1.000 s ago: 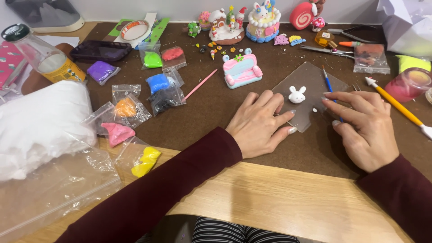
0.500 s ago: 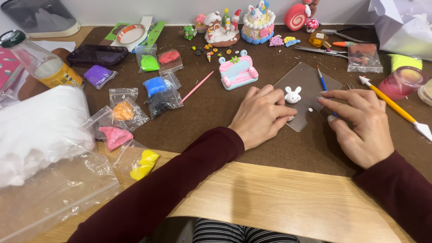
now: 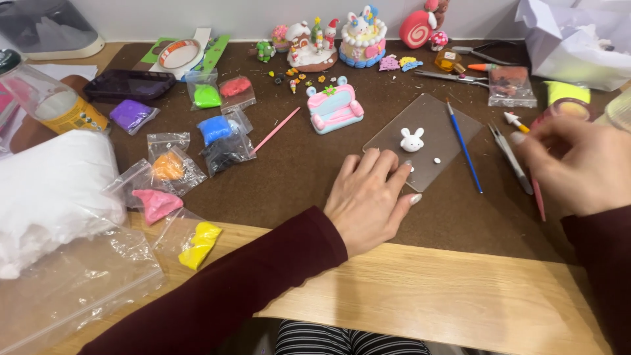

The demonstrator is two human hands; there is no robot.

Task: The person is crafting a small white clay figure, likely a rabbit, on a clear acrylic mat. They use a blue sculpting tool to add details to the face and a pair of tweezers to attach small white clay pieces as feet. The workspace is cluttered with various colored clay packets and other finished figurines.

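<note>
My left hand lies flat on the brown mat, its fingertips resting on the near edge of a clear plastic sheet. On that sheet stands a small white clay bunny head with a tiny white clay ball beside it. My right hand hovers at the right edge over the tools, fingers curled around a thin pink stick that points toward me. A blue-handled brush and metal tweezers lie between the sheet and that hand. An orange tool with a white tip pokes out from under the fingers.
Small bags of coloured clay are scattered at left beside a big bag of white clay. A pink clay sofa, a pink stick, clay cake figures and scissors lie further back. The wooden table edge is nearest me.
My right hand has left the clear sheet and moved right to the tools, closing on the pink stick. My left hand has stayed at the sheet's near edge.
</note>
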